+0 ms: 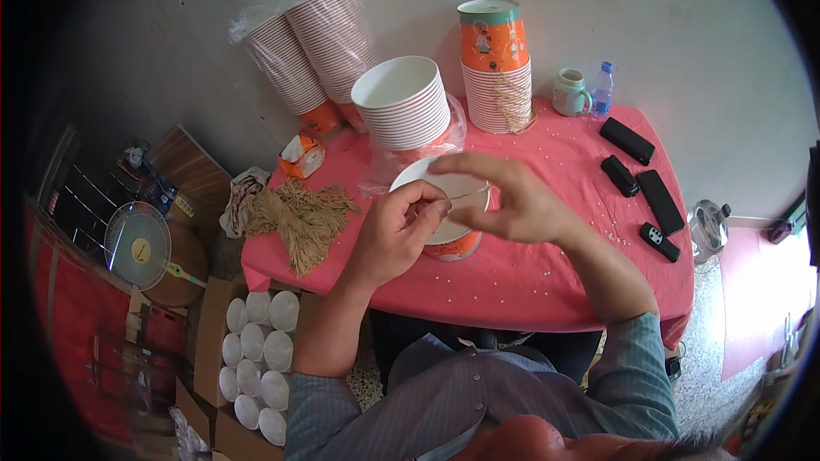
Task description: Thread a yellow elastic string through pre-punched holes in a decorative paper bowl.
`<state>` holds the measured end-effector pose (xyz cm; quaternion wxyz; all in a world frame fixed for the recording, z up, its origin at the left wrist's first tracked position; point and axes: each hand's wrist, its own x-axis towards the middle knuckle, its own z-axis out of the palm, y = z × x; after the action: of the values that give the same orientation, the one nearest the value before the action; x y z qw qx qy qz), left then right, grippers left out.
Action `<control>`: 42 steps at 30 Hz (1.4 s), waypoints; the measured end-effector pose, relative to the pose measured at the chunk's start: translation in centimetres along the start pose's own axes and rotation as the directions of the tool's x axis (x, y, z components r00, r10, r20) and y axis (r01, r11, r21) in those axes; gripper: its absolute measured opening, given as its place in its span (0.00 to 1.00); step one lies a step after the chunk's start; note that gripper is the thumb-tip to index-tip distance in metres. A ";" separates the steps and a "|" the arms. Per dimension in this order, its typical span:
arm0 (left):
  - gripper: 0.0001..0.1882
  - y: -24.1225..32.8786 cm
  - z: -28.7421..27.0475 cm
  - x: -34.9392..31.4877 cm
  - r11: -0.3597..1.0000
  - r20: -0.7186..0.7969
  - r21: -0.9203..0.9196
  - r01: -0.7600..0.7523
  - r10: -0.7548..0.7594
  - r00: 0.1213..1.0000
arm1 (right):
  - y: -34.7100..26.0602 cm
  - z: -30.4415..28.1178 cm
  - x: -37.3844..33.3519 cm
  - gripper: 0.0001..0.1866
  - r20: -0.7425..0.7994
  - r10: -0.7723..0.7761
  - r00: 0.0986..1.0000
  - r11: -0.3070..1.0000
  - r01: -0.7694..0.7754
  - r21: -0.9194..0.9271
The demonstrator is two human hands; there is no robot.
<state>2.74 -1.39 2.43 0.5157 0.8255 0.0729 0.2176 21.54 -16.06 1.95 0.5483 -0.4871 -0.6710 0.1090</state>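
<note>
A paper bucket (453,249), white inside with an orange printed wall, stands on the table under both hands. Over its rim, my left hand (395,235) is closed, thumb and forefinger pinching a thin piece of twine (465,196). That twine stretches over the bucket's mouth toward my right hand (521,205). My right hand is open, its thumb and forefinger spread wide above the bucket; its other fingers are partly hidden. A heap of tan twine strands (303,222) lies on the table left of my left hand.
Behind the bucket stand a wide stack of paper buckets (401,107), bagged stacks (329,38) and a taller stack (495,77). A mug (571,92) and bottle (603,90) are at the back right, black devices (659,201) at the right. A cardboard box (213,333) holds white cups.
</note>
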 end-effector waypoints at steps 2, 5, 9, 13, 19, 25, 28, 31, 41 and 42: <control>0.09 0.0 0.0 -0.3 1.000 -0.013 -0.016 -0.014 0.014 1.000 | 0.0 0.8 0.0 0.28 0.044 0.022 0.999 1.000 -0.021 -0.015; 0.08 -0.6 0.0 -0.5 0.999 -0.053 -0.038 -0.023 0.021 0.998 | 0.3 1.1 0.0 0.24 0.057 0.195 0.979 0.978 -0.189 -0.090; 0.08 -0.4 -0.1 -0.8 0.999 -0.065 0.042 -0.006 0.009 0.998 | 2.0 1.4 -0.6 0.14 -0.023 -0.024 0.999 0.950 0.015 -0.312; 0.08 -0.8 0.2 -1.2 0.988 -0.080 0.156 -0.011 0.024 0.997 | 1.2 1.5 -0.5 0.07 -0.033 -0.080 0.996 0.925 0.062 -0.376; 0.06 -1.2 0.8 -1.4 0.738 -0.023 0.618 -0.269 0.360 0.933 | 1.0 1.3 -0.5 0.05 0.008 -0.046 0.999 0.922 0.046 -0.384; 0.06 -2.0 0.8 -2.3 0.685 0.010 0.682 -0.255 0.340 0.940 | 1.4 1.9 -0.9 0.06 0.046 -0.075 0.996 0.914 0.087 -0.395; 0.11 -1.8 0.0 -2.9 0.929 0.051 0.355 -0.100 0.087 0.995 | 1.2 2.1 -0.9 0.07 0.046 -0.097 0.994 0.926 0.107 -0.362; 0.15 -1.5 -0.7 -3.4 0.976 0.201 -0.047 0.213 -0.199 0.959 | 0.7 2.3 -0.9 0.07 0.069 -0.111 0.991 0.938 0.127 -0.322; 0.07 -3.1 -0.9 -4.6 0.992 0.119 0.120 -0.049 0.034 0.992 | -0.6 2.8 -0.9 0.04 0.129 -0.068 0.989 0.964 0.099 -0.246; 0.05 -3.1 -0.7 -4.7 0.882 0.048 0.400 -0.247 0.249 0.967 | -0.4 2.9 -0.9 0.05 0.132 -0.064 0.989 0.962 0.096 -0.254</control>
<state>-1.44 -1.05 -1.35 0.3022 0.9159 0.0111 0.2640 18.82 -15.83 0.61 0.4416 -0.5197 -0.7309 0.0277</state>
